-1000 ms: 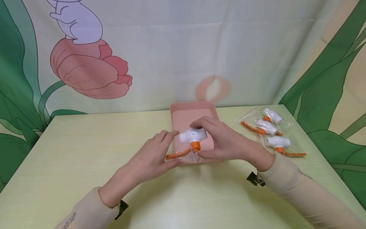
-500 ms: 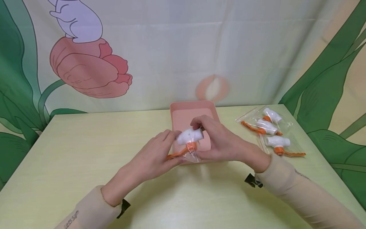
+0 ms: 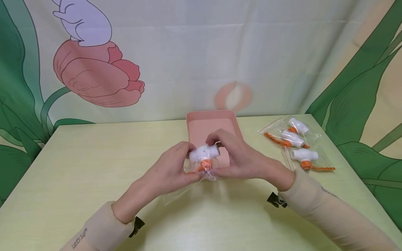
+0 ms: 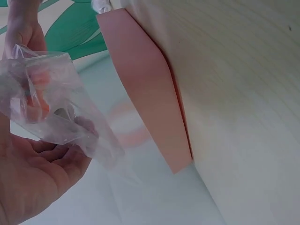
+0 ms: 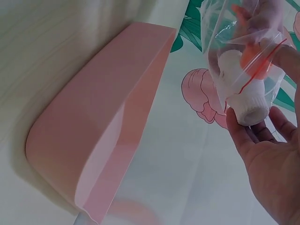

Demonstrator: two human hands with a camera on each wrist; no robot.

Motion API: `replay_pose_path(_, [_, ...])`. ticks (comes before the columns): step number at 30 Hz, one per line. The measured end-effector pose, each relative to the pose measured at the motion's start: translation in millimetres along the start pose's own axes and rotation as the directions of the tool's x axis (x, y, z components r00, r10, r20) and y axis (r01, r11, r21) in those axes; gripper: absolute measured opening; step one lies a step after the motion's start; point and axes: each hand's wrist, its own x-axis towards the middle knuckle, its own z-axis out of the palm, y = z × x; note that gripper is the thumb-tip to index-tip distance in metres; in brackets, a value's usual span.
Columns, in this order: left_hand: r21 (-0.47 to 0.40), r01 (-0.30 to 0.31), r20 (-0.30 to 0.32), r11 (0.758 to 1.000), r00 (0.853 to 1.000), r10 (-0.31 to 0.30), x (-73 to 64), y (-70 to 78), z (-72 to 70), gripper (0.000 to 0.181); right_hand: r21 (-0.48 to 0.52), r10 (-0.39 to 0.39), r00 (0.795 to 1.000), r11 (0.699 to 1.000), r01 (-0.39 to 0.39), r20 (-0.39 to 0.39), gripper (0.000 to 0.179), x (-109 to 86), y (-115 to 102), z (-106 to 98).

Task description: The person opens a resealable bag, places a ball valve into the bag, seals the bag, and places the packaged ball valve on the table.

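Note:
A white plastic ball valve (image 3: pixel 204 152) with an orange handle (image 3: pixel 205 165) is held between both hands, above the near part of a pink tray (image 3: pixel 211 126). It sits in a clear zip bag (image 4: pixel 70 112), whose red zip line (image 5: pixel 258 75) crosses the valve in the right wrist view. My left hand (image 3: pixel 168 169) grips the valve's left end and handle through the plastic, thumb in front. My right hand (image 3: pixel 240 157) curls its fingers at the other end, with its thumb below, near the orange cap. A loose flap of the bag hangs under my left hand.
Several bagged ball valves with orange handles, among them one valve (image 3: pixel 304 155) nearest me, lie at the right of the pale wooden table (image 3: pixel 78 174). A printed curtain (image 3: pixel 176 69) hangs right behind the table's far edge.
Both hands have shifted the valve slightly left and toward me and tilted it. The right fingers have moved in over its end, and a flap of the bag has come out below the left hand.

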Motion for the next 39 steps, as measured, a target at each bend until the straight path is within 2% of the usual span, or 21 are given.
replay_pose_path(3, [-0.035,0.005,-0.005,0.999,1.0,-0.005,0.1,-0.4,0.1,0.054,0.001,0.014,1.0,1.0,-0.014,0.001,0.054,-0.4,0,0])
replay_pose_path(7, [-0.059,-0.037,-0.035,0.998,0.999,0.034,0.4,-1.0,-0.4,0.047,0.088,0.064,0.998,0.994,-0.065,0.009,0.057,-2.2,1,-2])
replay_pose_path(10, [-0.059,-0.067,-0.055,0.996,0.996,0.064,0.6,-1.2,-0.6,0.043,0.18,0.12,0.993,0.976,-0.122,0.018,0.057,-3.1,1,-5])
replay_pose_path(13, [-0.053,-0.068,-0.065,0.996,0.996,0.065,0.6,-1.3,-0.5,0.044,0.241,0.175,0.984,0.955,-0.174,0.017,0.053,-2.7,1,-8])
replay_pose_path(20, [-0.031,-0.063,-0.076,0.998,0.995,0.061,-0.1,-1.4,-0.3,0.047,0.293,0.315,0.949,0.907,-0.303,0.009,0.034,-4.1,1,-13])
replay_pose_path(24, [-0.008,-0.066,-0.077,0.998,0.995,0.066,-0.1,-1.6,-0.3,0.049,0.302,0.366,0.93,0.887,-0.349,0.0,0.027,-4.7,1,-13])
replay_pose_path(29, [-0.004,-0.059,-0.07,0.998,0.996,0.059,-0.1,-0.3,-0.6,0.055,0.317,0.4,0.915,0.875,-0.366,-0.048,0.024,-3.8,-1,-13])
replay_pose_path(39, [0.026,-0.092,-0.074,0.995,0.993,0.093,0.7,3.1,0.3,0.058,0.304,0.404,0.904,0.886,-0.349,-0.139,0.021,0.0,-9,-9])
